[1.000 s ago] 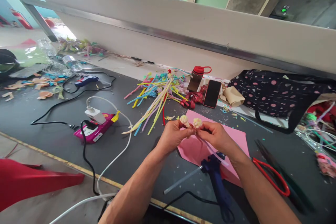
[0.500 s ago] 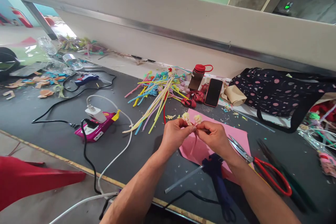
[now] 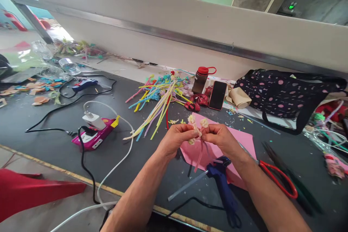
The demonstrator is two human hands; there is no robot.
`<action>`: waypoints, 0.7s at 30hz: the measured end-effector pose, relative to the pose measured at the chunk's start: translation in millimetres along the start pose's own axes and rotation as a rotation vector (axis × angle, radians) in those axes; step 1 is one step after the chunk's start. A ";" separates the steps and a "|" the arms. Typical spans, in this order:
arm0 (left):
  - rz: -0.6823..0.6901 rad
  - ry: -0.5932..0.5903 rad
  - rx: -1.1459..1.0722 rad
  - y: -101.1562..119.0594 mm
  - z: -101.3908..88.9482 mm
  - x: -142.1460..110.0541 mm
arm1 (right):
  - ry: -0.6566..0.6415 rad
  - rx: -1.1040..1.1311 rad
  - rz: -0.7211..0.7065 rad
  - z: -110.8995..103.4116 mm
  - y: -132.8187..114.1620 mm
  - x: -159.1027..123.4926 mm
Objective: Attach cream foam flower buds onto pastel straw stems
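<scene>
Between my two hands are small cream pipe-cleaner flowers (image 3: 191,119), with pinkish stems (image 3: 199,157) hanging below. My left hand (image 3: 176,138) pinches the left part, its thumb and fingers closed around it. Close against it, my right hand (image 3: 220,138) is closed on the same piece near another cream bloom (image 3: 204,123). The fingertips hide where the stems join. Beneath the hands lies a pink sheet (image 3: 243,137). A dark blue glue gun (image 3: 221,183) with a clear glue stick (image 3: 187,185) rests in front of it.
Red-handled scissors (image 3: 280,179) lie by my right forearm. Behind are a pile of coloured pipe cleaners (image 3: 154,103), a bottle (image 3: 199,81), a phone (image 3: 218,95) and a dark patterned bag (image 3: 280,96). A purple power strip (image 3: 96,137) with cables sits left.
The hands have drawn slightly apart and turned the flowers, so more of the cream blooms and hanging stems show. The whole view has shifted a little.
</scene>
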State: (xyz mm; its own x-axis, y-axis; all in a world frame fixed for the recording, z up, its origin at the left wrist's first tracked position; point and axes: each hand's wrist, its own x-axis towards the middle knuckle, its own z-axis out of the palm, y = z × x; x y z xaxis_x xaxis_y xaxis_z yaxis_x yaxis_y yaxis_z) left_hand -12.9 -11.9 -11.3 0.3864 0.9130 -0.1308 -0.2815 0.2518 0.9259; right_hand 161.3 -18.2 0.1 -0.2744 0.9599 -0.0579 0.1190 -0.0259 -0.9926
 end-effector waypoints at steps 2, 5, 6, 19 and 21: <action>-0.004 0.013 0.008 0.0 0.0 -0.1 | 0.006 -0.008 0.005 0.2 1.0 -0.1; -0.013 0.022 0.029 0.3 1.6 0.2 | 0.024 -0.053 0.008 1.8 1.4 -0.2; -0.011 0.027 0.041 0.4 2.2 0.5 | 0.028 -0.071 0.009 2.5 1.3 -0.3; -0.046 -0.009 0.010 -0.9 -0.6 2.1 | 0.030 -0.084 -0.020 1.6 -1.8 -1.4; -0.035 -0.010 0.032 -0.9 0.4 2.4 | 0.029 -0.111 -0.023 1.2 -0.7 -0.9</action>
State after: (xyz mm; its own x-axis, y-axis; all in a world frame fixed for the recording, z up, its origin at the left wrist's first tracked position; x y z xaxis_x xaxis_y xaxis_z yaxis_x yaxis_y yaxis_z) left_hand -11.4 -10.0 -12.3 0.4040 0.9006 -0.1602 -0.2393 0.2730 0.9318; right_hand 160.4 -19.4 0.7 -0.2509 0.9675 -0.0308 0.2186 0.0256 -0.9755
